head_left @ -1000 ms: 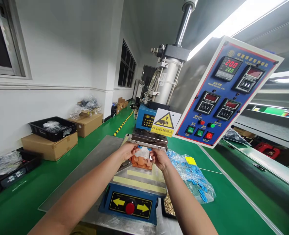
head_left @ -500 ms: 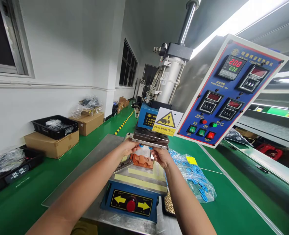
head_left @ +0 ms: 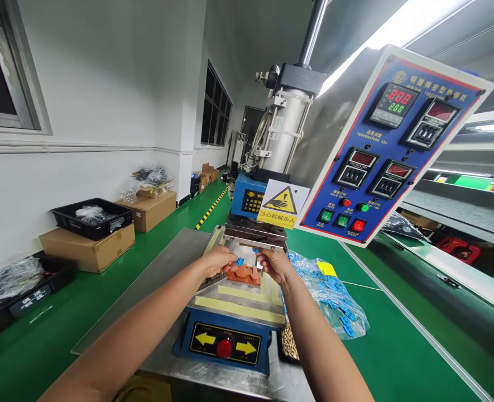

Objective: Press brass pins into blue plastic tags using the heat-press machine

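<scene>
My left hand (head_left: 219, 261) pinches a small blue piece (head_left: 240, 261) just above an orange block (head_left: 245, 274). On the other side, my right hand (head_left: 274, 264) is closed on another small blue piece (head_left: 255, 250), partly hidden by the fingers. The orange block sits on the press bed (head_left: 247, 309), which has yellow tape strips. Behind both hands is the dark press head (head_left: 255, 234). A metal bar (head_left: 211, 282) lies left of the block, partly under my left hand.
A bag of blue pieces (head_left: 334, 296) lies right of the press, near a black tray of brass-coloured parts (head_left: 288, 343). A control panel (head_left: 366, 190) hangs at the upper right. A red button (head_left: 224, 348) is at the press front.
My left hand has moved down and slightly toward me with its blue piece, away from the press head. My right hand has shifted slightly, still holding its piece.
</scene>
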A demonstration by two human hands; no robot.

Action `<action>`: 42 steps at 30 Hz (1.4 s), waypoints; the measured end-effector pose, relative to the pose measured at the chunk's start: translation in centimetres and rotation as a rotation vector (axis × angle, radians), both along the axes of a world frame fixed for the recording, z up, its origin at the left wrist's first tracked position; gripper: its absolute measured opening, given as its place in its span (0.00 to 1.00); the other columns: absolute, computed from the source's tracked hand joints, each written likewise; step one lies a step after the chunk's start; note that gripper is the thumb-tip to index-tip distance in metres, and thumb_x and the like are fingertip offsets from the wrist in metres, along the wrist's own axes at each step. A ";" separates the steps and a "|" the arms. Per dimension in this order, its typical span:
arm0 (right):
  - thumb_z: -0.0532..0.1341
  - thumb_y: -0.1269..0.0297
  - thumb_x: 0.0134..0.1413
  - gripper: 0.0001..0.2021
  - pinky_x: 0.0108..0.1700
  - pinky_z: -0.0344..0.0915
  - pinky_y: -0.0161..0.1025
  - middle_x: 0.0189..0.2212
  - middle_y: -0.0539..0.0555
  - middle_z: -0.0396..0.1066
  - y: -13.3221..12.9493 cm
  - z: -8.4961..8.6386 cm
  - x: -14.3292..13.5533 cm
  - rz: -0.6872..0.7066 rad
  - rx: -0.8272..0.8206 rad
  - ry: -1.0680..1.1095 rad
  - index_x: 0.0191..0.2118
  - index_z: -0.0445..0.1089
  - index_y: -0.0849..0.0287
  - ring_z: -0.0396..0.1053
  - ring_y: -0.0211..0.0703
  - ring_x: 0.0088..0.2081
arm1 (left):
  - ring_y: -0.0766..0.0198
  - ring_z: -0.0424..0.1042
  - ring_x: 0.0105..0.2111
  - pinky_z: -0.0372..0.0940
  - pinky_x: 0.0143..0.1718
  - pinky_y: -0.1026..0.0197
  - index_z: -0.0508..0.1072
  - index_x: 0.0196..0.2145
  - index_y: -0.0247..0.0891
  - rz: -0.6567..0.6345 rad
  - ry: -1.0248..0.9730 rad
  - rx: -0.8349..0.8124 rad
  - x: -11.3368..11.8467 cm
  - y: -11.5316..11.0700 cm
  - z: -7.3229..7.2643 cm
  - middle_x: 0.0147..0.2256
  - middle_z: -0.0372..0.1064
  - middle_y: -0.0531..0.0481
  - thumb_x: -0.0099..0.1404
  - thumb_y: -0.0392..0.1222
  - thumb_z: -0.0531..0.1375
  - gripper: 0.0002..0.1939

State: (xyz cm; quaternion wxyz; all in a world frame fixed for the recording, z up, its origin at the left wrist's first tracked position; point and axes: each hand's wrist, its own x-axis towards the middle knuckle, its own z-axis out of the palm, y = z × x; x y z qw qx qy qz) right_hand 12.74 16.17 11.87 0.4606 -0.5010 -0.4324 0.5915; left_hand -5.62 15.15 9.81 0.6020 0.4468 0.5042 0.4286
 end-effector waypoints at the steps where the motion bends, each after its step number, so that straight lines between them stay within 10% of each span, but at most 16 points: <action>1: 0.61 0.74 0.48 0.07 0.11 0.50 0.23 0.12 0.48 0.65 0.0 0.0 0.0 -0.001 -0.002 -0.002 0.22 0.67 0.63 0.55 0.27 0.12 | 0.71 0.63 0.14 0.52 0.12 0.73 0.69 0.17 0.34 -0.009 0.012 -0.006 0.0 -0.4 0.1 0.18 0.68 0.44 0.52 0.32 0.66 0.11; 23: 0.62 0.64 0.45 0.11 0.15 0.51 0.27 0.13 0.47 0.66 -4.5 -2.9 3.1 -0.037 0.134 -0.278 0.17 0.64 0.60 0.54 0.28 0.13 | 0.73 0.64 0.18 0.54 0.19 0.71 0.72 0.27 0.31 -0.175 0.134 -0.019 0.9 -4.6 0.3 0.22 0.71 0.48 0.50 0.46 0.69 0.16; 28: 0.62 0.66 0.44 0.10 0.19 0.52 0.30 0.13 0.46 0.66 -13.4 -5.1 10.5 -0.190 0.122 -0.449 0.17 0.66 0.59 0.57 0.31 0.15 | 0.71 0.66 0.19 0.55 0.20 0.69 0.71 0.24 0.31 -0.513 0.221 0.047 8.9 -6.6 -2.5 0.23 0.71 0.48 0.48 0.53 0.68 0.20; 35: 0.53 0.60 0.54 0.15 0.25 0.52 0.34 0.17 0.49 0.67 -30.6 -6.1 25.0 -0.605 0.034 -1.079 0.20 0.68 0.59 0.61 0.36 0.21 | 0.68 0.69 0.20 0.62 0.23 0.67 0.71 0.24 0.32 -1.040 0.252 0.085 26.6 -13.9 -3.4 0.23 0.72 0.48 0.53 0.44 0.64 0.11; 42: 0.51 0.59 0.60 0.16 0.25 0.55 0.38 0.25 0.57 0.75 -38.6 -6.0 31.5 -0.747 -0.402 -1.674 0.29 0.73 0.57 0.71 0.47 0.24 | 0.57 0.75 0.30 0.69 0.34 0.60 0.73 0.21 0.33 -1.121 0.553 0.637 41.3 -20.3 -3.3 0.25 0.74 0.44 0.58 0.34 0.59 0.08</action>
